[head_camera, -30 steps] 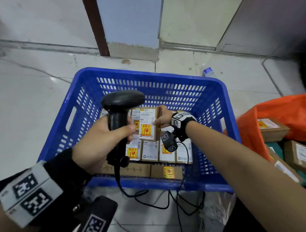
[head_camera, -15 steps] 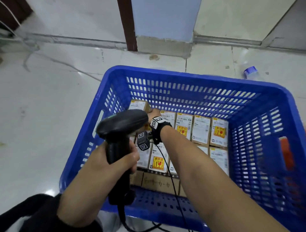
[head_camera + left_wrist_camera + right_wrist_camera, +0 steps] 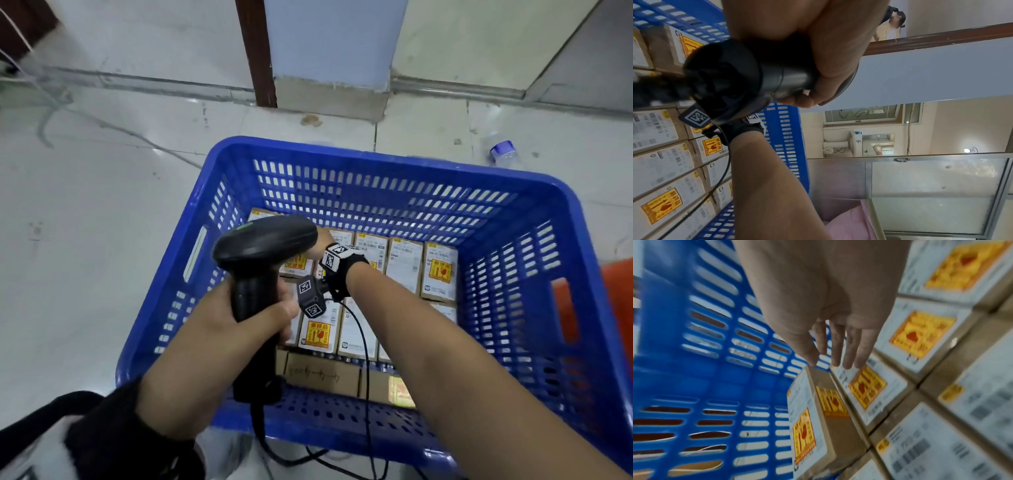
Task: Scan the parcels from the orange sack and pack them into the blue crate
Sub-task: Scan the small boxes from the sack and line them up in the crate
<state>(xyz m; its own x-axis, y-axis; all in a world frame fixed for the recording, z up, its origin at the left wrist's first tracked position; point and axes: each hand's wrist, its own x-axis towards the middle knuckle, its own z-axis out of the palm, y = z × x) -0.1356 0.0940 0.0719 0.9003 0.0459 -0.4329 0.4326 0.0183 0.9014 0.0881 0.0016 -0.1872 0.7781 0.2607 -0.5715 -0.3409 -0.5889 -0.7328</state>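
Note:
The blue crate (image 3: pixel 376 154) stands on the floor with several labelled cardboard parcels (image 3: pixel 404 267) packed flat in rows. My left hand (image 3: pixel 246 315) grips the handle of a black barcode scanner (image 3: pixel 263 246) above the crate's near left part; the grip also shows around the scanner (image 3: pixel 735 78) in the left wrist view. My right hand (image 3: pixel 834 365) reaches into the far left corner with straight fingers. Its fingertips touch the top edge of a parcel (image 3: pixel 830 418) standing on its side by the crate wall. In the head view the scanner head hides that hand. The orange sack (image 3: pixel 616 301) shows at the right edge.
A clear bottle with a purple cap (image 3: pixel 501 152) lies on the floor behind the crate. A pillar base (image 3: pixel 332 99) stands further back. The scanner's black cable (image 3: pixel 308 459) trails on the floor in front of the crate. Another person (image 3: pixel 890 24) stands far off.
My right hand carried a parcel from the crate's middle to the far left corner and its fingers have straightened. My head turned left, so the sack is almost out of view.

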